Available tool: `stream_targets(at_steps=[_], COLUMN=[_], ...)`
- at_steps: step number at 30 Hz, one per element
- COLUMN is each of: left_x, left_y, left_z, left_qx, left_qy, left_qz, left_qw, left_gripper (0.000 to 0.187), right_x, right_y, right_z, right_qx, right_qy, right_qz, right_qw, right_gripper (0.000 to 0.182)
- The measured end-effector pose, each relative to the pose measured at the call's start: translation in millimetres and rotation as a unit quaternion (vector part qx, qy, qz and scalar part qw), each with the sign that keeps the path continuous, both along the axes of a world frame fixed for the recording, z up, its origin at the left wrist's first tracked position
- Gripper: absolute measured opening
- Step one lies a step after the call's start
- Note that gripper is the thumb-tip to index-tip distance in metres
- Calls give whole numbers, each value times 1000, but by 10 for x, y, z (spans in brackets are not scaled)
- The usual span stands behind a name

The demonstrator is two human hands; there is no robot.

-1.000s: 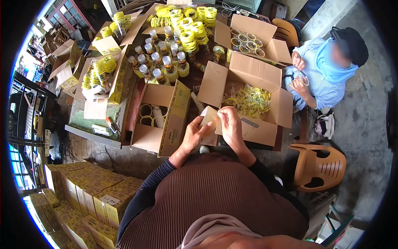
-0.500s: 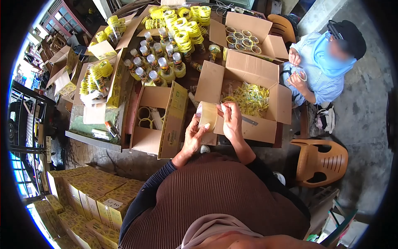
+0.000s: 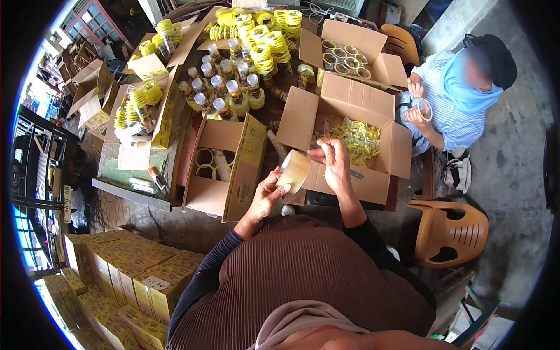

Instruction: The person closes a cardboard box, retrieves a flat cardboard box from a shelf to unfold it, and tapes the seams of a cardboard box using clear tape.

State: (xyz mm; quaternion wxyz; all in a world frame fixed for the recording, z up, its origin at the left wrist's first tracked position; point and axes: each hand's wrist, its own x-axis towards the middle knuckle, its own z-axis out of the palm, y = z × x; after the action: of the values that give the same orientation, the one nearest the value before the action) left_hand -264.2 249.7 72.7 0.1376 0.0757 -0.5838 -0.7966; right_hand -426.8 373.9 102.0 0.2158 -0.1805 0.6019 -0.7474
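My left hand (image 3: 266, 195) is closed round the lower left edge of a wide roll of clear tan tape (image 3: 296, 172), held tilted in front of my body. Just right of the roll, my right hand (image 3: 334, 163) is raised with thumb and fingertips pinched together; whatever lies between them is too small to make out. Behind my right hand is an open carton (image 3: 356, 99) with many small yellow pieces (image 3: 357, 140) inside. A dark metal strip (image 3: 356, 174) lies at its near flap.
Capped bottles (image 3: 234, 96) and yellow ring stacks (image 3: 274, 44) stand on the table. An open carton (image 3: 249, 166) holds rings and rolls. A co-worker (image 3: 466, 93) sits at the right holding a ring. An orange chair (image 3: 466, 233) and stacked boxes (image 3: 116, 262) are nearer me.
The tape roll has turned and shifted slightly right and down. My right hand has moved a little right, away from the roll. The co-worker's ring is now held more upright.
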Motion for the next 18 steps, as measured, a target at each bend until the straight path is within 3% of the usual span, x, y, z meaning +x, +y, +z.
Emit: stream_targets(at_steps=[8,10,12,15,18], left_x=[173,212,234,201,91], left_y=[-104,-118,-173,-266,-286], left_z=[-27,-47,-93,-154,-180], left_qx=[-55,-66,83,67,63], left_qy=[7,2,-64,-45,-46], left_qz=[-38,-28,-40,-43,-51], left_qw=[998,997,994,996,996], left_gripper=[25,24,26,27,30], right_x=[-237,-260,-196,-73,122], right_y=[69,102,105,74,5], right_z=[-74,3,108,263,382], right_qx=[0,25,39,0,50], right_qy=[8,-47,-34,-33,94], right_qz=[-35,-2,-10,18,6], right_qw=[999,999,999,999,994], right_gripper=[19,21,22,19,11])
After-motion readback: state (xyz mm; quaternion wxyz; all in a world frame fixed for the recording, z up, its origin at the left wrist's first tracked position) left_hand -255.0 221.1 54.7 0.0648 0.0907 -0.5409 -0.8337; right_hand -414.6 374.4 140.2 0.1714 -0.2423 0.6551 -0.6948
